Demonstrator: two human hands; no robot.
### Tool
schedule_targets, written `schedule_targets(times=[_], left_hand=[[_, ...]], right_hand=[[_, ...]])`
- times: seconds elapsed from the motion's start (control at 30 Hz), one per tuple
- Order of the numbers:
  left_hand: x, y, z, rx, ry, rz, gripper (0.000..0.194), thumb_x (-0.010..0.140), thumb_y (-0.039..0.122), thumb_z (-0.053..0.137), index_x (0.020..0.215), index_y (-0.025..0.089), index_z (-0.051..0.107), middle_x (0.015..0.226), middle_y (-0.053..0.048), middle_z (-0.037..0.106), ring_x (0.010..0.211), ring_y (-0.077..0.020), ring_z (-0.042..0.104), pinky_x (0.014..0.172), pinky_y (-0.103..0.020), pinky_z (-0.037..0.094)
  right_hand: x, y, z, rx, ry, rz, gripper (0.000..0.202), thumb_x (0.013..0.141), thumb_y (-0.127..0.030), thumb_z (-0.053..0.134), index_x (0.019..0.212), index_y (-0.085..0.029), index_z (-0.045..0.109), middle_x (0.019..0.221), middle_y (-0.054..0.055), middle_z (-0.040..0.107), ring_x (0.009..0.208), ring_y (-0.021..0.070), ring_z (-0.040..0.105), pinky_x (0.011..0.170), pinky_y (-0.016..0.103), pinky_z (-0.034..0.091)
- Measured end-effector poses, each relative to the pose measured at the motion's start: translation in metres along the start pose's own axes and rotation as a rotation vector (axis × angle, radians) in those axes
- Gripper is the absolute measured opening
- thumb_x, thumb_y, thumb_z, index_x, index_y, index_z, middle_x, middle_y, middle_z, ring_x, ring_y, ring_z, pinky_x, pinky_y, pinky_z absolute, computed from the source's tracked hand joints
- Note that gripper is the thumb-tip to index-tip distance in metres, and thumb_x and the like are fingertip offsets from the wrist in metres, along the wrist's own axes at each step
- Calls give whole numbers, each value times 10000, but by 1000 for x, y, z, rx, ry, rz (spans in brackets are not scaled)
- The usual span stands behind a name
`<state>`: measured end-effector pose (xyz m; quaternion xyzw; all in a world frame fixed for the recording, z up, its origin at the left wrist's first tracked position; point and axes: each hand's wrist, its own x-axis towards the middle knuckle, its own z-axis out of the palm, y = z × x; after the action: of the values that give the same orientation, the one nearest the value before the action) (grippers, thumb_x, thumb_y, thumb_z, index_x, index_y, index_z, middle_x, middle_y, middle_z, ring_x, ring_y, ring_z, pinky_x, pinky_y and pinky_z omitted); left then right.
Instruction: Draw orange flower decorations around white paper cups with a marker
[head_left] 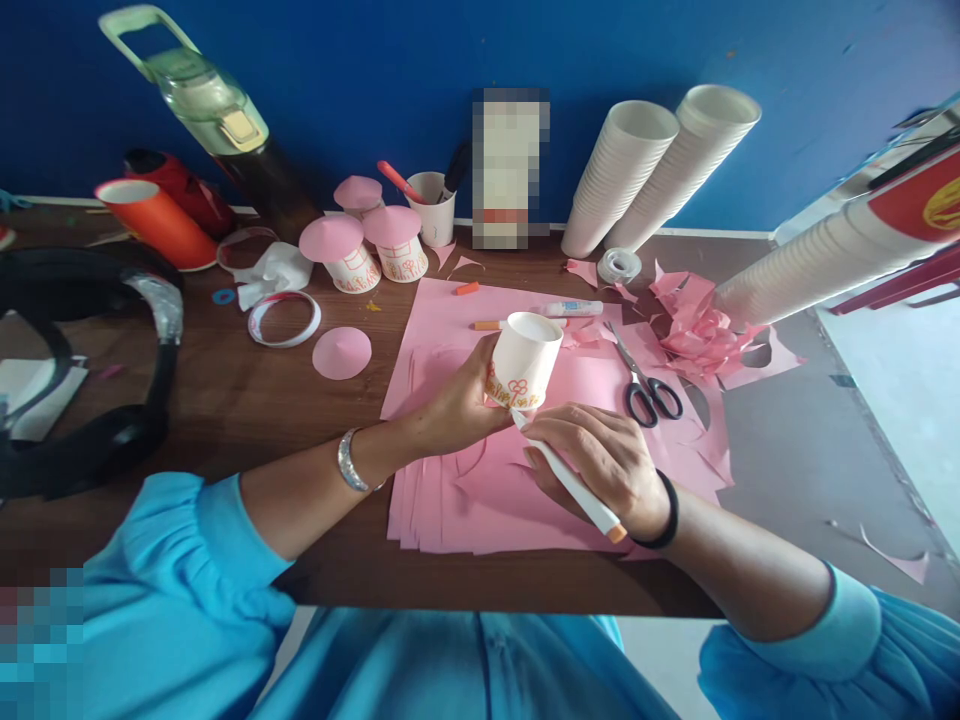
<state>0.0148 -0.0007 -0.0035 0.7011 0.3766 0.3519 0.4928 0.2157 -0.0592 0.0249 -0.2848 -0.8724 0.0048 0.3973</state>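
Note:
My left hand (469, 390) grips a white paper cup (529, 350) from its left side, above the pink paper sheets (442, 500). Red flowers and orange marks run round the cup's lower part. In my right hand (600, 455) is a white marker pen (574, 485) with an orange end, its tip at the cup's bottom edge. Right of the cup lie black-handled scissors (637, 385). Behind it are another marker (491, 325), a glue stick (571, 308) and an orange cap (466, 289).
Several decorated cups with pink cone roofs (332, 238) stand at the back left, near a loose pink cone (342, 353). Tall cup stacks (619, 180), crumpled pink scraps (697, 320) and a tape roll (619, 265) are on the right. A bottle (225, 130) and black headset-like object (161, 370) stand left.

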Motion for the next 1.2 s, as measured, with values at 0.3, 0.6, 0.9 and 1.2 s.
schedule_targets(times=[0.3,0.6,0.9,1.2], left_hand=[[-1,0,-1,-11,3,-3,602,807,539,861,1170,214,507,1078,-79,674,1044,-264,678,808,-373,595],[-1,-2,0,-41,-3,-29,706,760,582,896,1234,225,513,1162,-96,665,1080,-278,672,839,-392,605],[3,6,-11,-8,-49,-25,850,740,595,905,1392,220,508,1243,-129,651,1173,-339,641,947,-470,608],[1,3,-19,-127,-124,-136,935,684,571,960,1434,267,491,1317,-120,629,1210,-343,644,927,-462,607]], right_hand=[[0,1,-2,2,-3,8,203,964,-93,634,1146,-183,629,920,70,803,748,179,780,665,290,652],[0,0,-1,39,13,9,185,961,-96,639,1131,-168,619,905,78,800,732,182,772,656,294,647],[-2,2,-1,69,67,-28,170,975,-126,630,1141,-163,631,873,66,775,722,182,765,641,299,655],[0,4,-3,86,137,-52,204,986,-150,643,1189,-173,637,881,70,766,839,219,797,719,355,702]])
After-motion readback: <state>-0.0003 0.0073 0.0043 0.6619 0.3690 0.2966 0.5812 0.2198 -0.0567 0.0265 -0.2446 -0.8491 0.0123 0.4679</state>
